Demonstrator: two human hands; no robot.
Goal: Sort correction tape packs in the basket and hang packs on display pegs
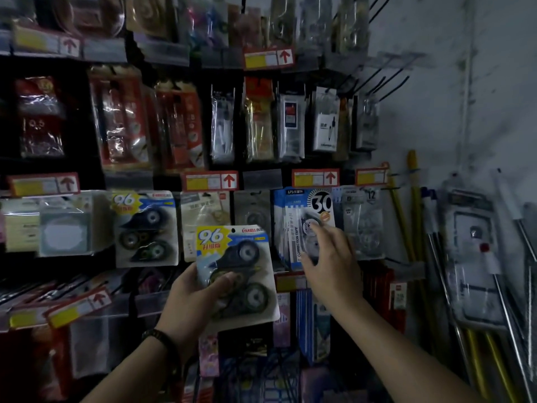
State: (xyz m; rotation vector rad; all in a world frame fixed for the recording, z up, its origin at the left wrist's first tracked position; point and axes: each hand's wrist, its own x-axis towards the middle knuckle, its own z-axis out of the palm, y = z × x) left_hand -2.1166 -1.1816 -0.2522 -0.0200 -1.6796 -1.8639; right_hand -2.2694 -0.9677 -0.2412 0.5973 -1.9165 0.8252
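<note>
My left hand (193, 298) grips a "96" correction tape pack (236, 271) by its lower left, thumb across the blister front, holding it up before the display wall. An identical "96" pack (145, 228) hangs on a peg to the left. My right hand (327, 257) reaches to the blue-and-white "30" correction tape packs (303, 222) hanging on a peg, its fingers spread and touching the front pack's blister. The basket (261, 379) shows only as dim blue wire at the bottom centre.
Pegs with stationery packs fill the rack in rows, with red-arrow price tags (210, 180) under each row. Bare black pegs (386, 82) stick out at upper right. Yellow and metal poles (412, 216) lean against the grey wall on the right.
</note>
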